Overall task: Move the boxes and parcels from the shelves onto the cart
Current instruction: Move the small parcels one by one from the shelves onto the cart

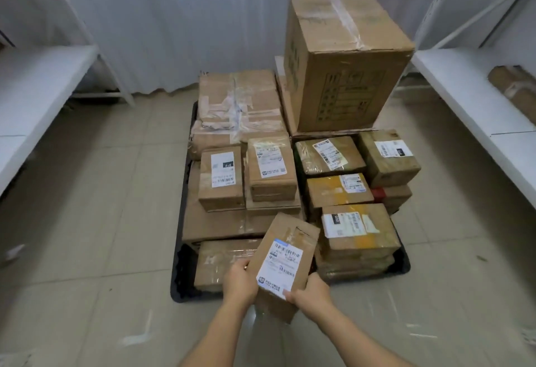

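1. Head view: I hold a small labelled parcel (282,265) low at 6 o'clock, above the near edge of the cart (177,279), not yet set down.
2. My left hand (239,281) has its grip curled on the parcel's left edge; my right hand (311,294) pinches its lower right corner.
3. I judge this the placing step. The next move calls for a free spot, perhaps the low flat box (220,265) just beyond my left hand.
4. Stacked labelled boxes crowd the cart from 11 to 2 o'clock, and a tall carton (345,56) stands at 1 o'clock; the load looks nearly full.
5. One wrapped package (513,85) waits on the right shelf (452,82) at 3 o'clock; the left shelf (40,76) lies at 9.
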